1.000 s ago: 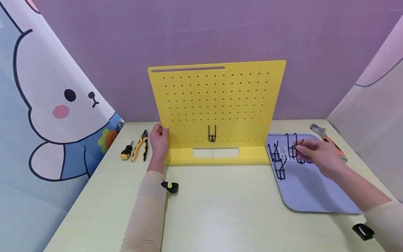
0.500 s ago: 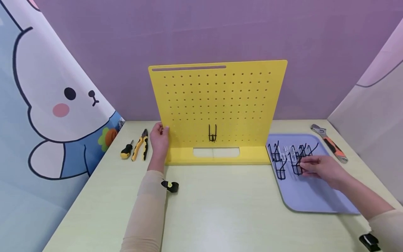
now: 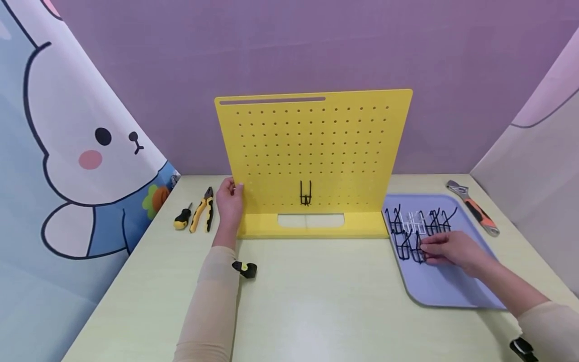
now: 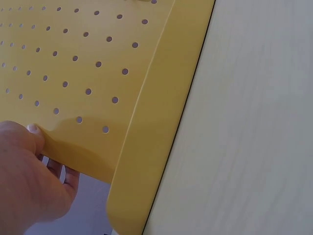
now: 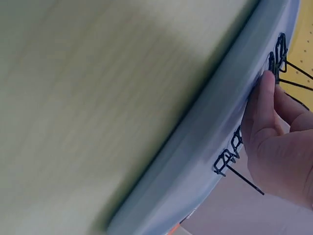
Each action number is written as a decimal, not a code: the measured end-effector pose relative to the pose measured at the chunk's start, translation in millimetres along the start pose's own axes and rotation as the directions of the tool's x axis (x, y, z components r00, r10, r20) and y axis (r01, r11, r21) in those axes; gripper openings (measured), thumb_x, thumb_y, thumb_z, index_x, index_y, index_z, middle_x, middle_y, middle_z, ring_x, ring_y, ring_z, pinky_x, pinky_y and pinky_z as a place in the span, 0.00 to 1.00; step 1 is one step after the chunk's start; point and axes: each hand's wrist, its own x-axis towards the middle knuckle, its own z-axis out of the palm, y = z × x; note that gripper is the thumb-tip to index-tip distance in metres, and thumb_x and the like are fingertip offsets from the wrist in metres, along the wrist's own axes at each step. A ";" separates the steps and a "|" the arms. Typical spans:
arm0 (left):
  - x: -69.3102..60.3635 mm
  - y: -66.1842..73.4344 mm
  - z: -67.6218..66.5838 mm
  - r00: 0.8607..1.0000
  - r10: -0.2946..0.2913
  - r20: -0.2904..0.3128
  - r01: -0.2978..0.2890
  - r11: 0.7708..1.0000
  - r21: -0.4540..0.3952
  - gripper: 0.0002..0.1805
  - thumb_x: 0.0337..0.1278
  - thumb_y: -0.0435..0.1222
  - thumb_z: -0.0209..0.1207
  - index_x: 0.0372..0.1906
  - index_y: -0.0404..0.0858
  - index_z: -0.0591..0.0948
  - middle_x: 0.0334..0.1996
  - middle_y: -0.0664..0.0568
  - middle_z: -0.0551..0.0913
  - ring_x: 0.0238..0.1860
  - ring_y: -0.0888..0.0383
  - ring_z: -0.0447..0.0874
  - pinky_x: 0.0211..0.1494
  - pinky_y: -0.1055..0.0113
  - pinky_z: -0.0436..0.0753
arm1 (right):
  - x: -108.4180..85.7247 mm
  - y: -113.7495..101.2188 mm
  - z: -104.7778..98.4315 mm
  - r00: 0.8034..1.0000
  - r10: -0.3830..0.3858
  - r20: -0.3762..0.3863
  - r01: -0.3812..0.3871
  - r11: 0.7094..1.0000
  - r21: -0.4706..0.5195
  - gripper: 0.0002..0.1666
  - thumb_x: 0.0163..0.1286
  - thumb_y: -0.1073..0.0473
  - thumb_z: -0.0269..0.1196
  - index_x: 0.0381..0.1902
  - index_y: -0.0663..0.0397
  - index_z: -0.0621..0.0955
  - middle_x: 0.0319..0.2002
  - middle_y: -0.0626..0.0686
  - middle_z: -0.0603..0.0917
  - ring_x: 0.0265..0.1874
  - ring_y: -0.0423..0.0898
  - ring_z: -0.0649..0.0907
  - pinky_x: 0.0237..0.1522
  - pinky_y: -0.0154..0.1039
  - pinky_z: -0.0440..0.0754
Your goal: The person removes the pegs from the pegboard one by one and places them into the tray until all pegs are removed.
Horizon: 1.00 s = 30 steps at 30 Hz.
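A yellow pegboard point(image 3: 312, 146) stands upright on its base at the back of the table. My left hand point(image 3: 230, 203) grips its left edge, with the thumb on the front face and fingers behind, as the left wrist view shows. One black wire hook point(image 3: 305, 193) hangs low on the board near the middle. Over the lilac tray point(image 3: 452, 281), my right hand point(image 3: 454, 250) pinches another black wire hook point(image 3: 417, 250) beside a similar hook point(image 3: 401, 246) at the tray's left side. In the right wrist view, thumb and fingers of the right hand point(image 5: 279, 132) close on that hook.
More black hooks point(image 3: 436, 221) and white wire hooks point(image 3: 413, 222) lie along the tray's back. An orange-handled adjustable wrench point(image 3: 475, 208) lies right of the tray. Pliers point(image 3: 202, 210) and a short screwdriver point(image 3: 183, 217) lie left of the board.
My right hand has lowered the black hook from above the tray's back row and shifted it left, beside the front-left hook. The left hand keeps its grip on the board.
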 end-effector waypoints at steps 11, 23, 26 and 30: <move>-0.4 -1.1 -1.1 1.000 0.000 -0.007 0.000 1.000 0.006 0.10 0.74 0.33 0.55 0.54 0.35 0.79 0.47 0.44 0.82 0.43 0.54 0.76 0.45 0.65 0.77 | 2.4 -9.6 4.1 0.999 -0.024 -0.046 0.016 0.987 -0.158 0.17 0.68 0.65 0.68 0.46 0.78 0.82 0.28 0.54 0.86 0.27 0.47 0.86 0.32 0.42 0.87; 0.9 0.8 0.3 1.000 0.006 -0.009 -0.007 1.000 -0.006 0.10 0.74 0.33 0.56 0.54 0.35 0.79 0.46 0.44 0.82 0.42 0.55 0.76 0.45 0.66 0.77 | 4.6 -35.2 -33.3 0.988 -0.123 -0.089 0.089 0.944 -0.318 0.23 0.75 0.60 0.61 0.53 0.82 0.77 0.34 0.59 0.88 0.30 0.46 0.87 0.33 0.41 0.87; 0.7 0.5 1.2 1.000 0.010 -0.010 -0.010 1.000 0.000 0.10 0.74 0.33 0.56 0.53 0.35 0.79 0.46 0.44 0.82 0.42 0.55 0.76 0.44 0.67 0.77 | 5.4 -57.5 -39.2 0.958 -0.225 -0.176 0.156 0.928 -0.339 0.26 0.78 0.57 0.58 0.54 0.82 0.77 0.34 0.60 0.88 0.29 0.41 0.86 0.32 0.39 0.87; 0.3 0.8 1.8 1.000 0.003 -0.009 -0.003 1.000 0.007 0.09 0.74 0.33 0.56 0.53 0.35 0.79 0.45 0.44 0.82 0.41 0.55 0.75 0.43 0.66 0.76 | 8.1 -92.9 -25.1 0.922 -0.299 -0.247 0.189 0.903 -0.386 0.29 0.79 0.49 0.57 0.57 0.73 0.79 0.41 0.62 0.87 0.35 0.45 0.87 0.34 0.36 0.86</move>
